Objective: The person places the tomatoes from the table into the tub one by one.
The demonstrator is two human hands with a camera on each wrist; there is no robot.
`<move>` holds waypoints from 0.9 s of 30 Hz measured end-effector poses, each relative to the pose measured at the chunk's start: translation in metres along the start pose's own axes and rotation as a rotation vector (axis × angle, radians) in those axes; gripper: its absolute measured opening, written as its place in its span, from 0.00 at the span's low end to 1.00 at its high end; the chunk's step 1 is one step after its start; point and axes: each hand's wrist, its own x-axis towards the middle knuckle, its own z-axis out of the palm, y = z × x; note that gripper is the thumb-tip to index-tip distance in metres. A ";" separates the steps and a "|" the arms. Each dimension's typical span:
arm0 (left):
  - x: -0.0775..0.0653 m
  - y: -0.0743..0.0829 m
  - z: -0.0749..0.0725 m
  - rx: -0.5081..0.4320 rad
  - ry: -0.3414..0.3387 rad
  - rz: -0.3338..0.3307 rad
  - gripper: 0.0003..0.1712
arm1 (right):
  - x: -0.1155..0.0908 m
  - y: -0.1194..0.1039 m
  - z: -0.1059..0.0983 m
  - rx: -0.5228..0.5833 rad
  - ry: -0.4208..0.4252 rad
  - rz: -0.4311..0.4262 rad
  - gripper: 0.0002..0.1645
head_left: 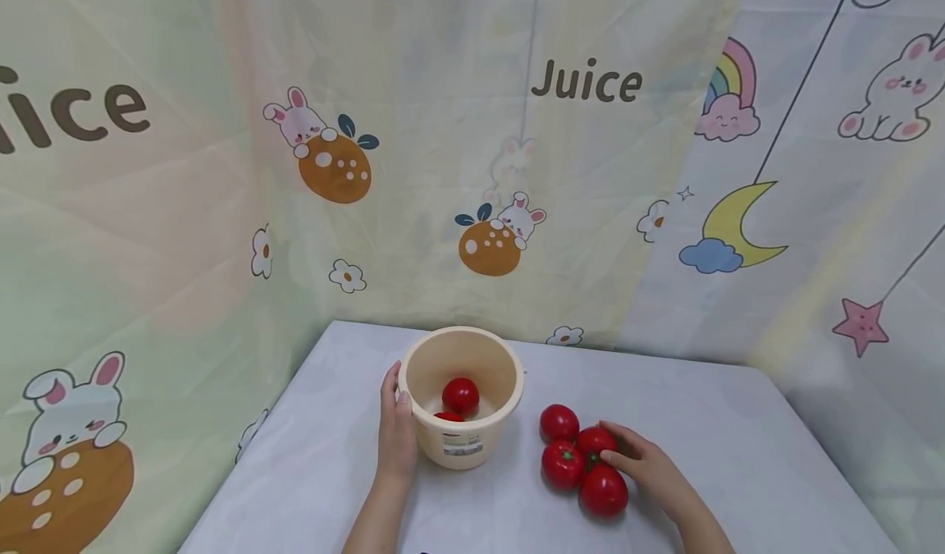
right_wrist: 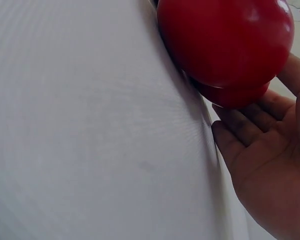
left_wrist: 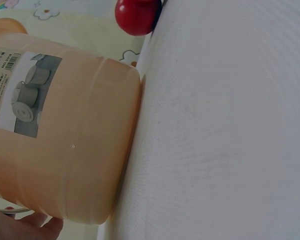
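Upright bucket at lower centre, hands on bucket and tomato

Cream round plastic bucket stands at lower centre of head frame, on white cloth-covered table. Mouth up, base down, long axis vertical; printed paper label faces the camera. In left wrist frame it appears sideways: axis runs left to right, base at right against cloth.

Left hand cups the bucket's left side, fingers bent along wall, thumb at near-left rim. Inside: two glossy red round tomatoes, one fully visible, one partly hidden by the near rim.

Four more red tomatoes cluster lower right of centre: back left, front left, front right, back right. Front left has green stem end up; being round, none shows a clear long axis. Right hand spreads thumb and fingers around back right; cannot tell if it pinches.
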 end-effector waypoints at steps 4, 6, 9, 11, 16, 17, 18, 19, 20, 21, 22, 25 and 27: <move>0.000 -0.001 -0.001 -0.008 -0.004 0.004 0.27 | 0.001 0.003 0.001 -0.005 0.008 0.005 0.48; 0.000 0.000 -0.001 -0.013 -0.007 0.003 0.27 | 0.002 0.005 0.001 -0.009 0.015 0.008 0.48; 0.000 0.002 -0.002 -0.019 -0.014 -0.007 0.28 | 0.003 0.006 0.001 -0.012 0.022 0.008 0.49; -0.001 0.006 -0.003 -0.020 -0.021 -0.015 0.28 | 0.003 0.007 0.001 -0.011 0.025 0.008 0.51; -0.002 0.015 -0.004 -0.023 -0.034 -0.054 0.30 | 0.003 0.009 0.002 -0.017 0.030 0.003 0.54; -0.003 0.015 -0.004 -0.022 -0.032 -0.053 0.30 | 0.003 0.009 0.002 -0.017 0.030 0.003 0.54; -0.003 0.014 -0.003 -0.021 -0.029 -0.049 0.29 | 0.003 0.009 0.002 -0.019 0.031 0.002 0.54; -0.002 0.013 -0.003 -0.023 -0.026 -0.042 0.29 | 0.003 0.009 0.002 -0.018 0.031 0.002 0.54; -0.002 0.011 -0.002 -0.023 -0.022 -0.033 0.29 | 0.003 0.009 0.002 -0.019 0.031 0.001 0.53; -0.004 0.014 -0.003 -0.021 -0.020 -0.026 0.29 | 0.003 0.009 0.002 -0.020 0.030 -0.001 0.52; -0.005 0.018 -0.003 -0.018 -0.020 -0.021 0.29 | 0.003 0.009 0.002 -0.021 0.030 -0.001 0.52; -0.010 0.031 -0.004 -0.016 -0.026 -0.021 0.30 | 0.002 0.008 0.001 -0.022 0.029 -0.002 0.50; -0.013 0.043 -0.005 -0.012 -0.031 -0.029 0.30 | 0.001 0.007 0.001 -0.023 0.028 -0.003 0.49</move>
